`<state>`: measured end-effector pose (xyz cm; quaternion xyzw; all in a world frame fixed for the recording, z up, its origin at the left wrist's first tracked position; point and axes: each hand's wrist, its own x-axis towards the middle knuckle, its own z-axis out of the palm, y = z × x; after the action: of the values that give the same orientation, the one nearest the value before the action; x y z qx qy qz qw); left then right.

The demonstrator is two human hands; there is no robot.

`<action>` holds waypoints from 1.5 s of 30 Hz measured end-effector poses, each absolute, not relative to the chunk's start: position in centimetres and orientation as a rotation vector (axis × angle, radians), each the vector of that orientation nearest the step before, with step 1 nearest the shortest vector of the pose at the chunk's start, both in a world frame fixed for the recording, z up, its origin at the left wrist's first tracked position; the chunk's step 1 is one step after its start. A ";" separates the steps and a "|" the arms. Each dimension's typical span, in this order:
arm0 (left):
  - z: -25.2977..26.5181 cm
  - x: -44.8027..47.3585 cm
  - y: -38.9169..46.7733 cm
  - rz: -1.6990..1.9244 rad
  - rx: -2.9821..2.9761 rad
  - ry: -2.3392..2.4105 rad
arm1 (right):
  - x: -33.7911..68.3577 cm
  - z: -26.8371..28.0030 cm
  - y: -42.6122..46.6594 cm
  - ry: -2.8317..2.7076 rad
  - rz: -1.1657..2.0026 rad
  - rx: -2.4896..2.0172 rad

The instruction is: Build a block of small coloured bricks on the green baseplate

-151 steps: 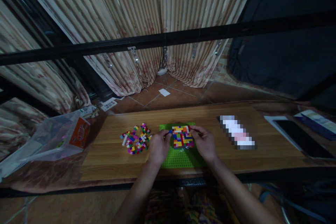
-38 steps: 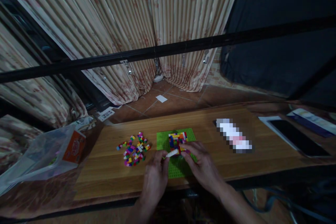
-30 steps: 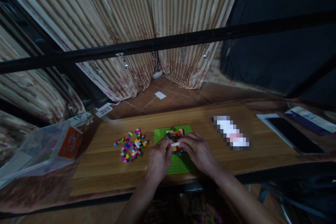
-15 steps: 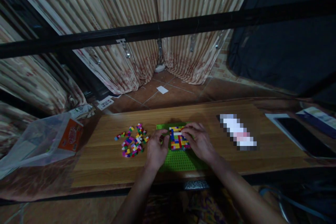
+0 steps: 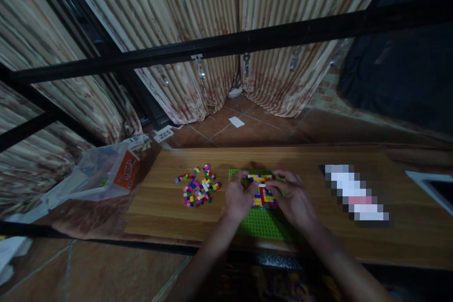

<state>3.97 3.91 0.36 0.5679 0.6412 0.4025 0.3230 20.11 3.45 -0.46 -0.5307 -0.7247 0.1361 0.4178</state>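
A green studded baseplate lies on the wooden table, bearing a low build of colourful toy bricks. My left hand curls round the build's left side, its thumb reaching in over the top. From the right, my right hand has its thumb and fingertips closed at the middle of the build, by a white brick. Whether a separate small brick sits in those fingertips is hidden. Loose toy bricks lie in a scattered pile left of the baseplate.
A translucent plastic box with an orange label stands beyond the table's left end. On the right lies a blurred-out object, with a white-edged dark tablet-like thing farther right. A black bar crosses before the curtains.
The view has swung left, so everything sits farther right. My left hand has come in against the build, its thumb now over it. My right hand stays at the build.
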 end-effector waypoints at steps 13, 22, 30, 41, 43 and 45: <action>-0.9 4.2 4.5 1.116 1.290 1.600 | 18.8 -1.2 3.7 -0.946 1.072 -1.345; 0.1 4.7 4.0 1.047 1.158 1.619 | 18.0 -2.7 3.9 -1.031 1.023 -1.395; -0.5 5.2 4.2 1.161 1.237 1.659 | 17.2 -2.5 3.6 -1.129 0.808 -1.501; -0.3 5.0 4.0 1.110 1.119 1.573 | 17.3 -2.9 3.3 -1.114 0.847 -1.416; -0.3 5.0 4.1 1.113 1.094 1.553 | 17.3 -2.8 3.2 -1.093 0.854 -1.417; -0.4 5.0 4.2 1.131 1.103 1.548 | 17.3 -2.7 3.2 -1.073 0.870 -1.428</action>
<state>5.00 4.16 -0.43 0.4458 0.6256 0.4572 0.4482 17.32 3.22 -2.72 -0.6021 -0.4527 0.3670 0.5458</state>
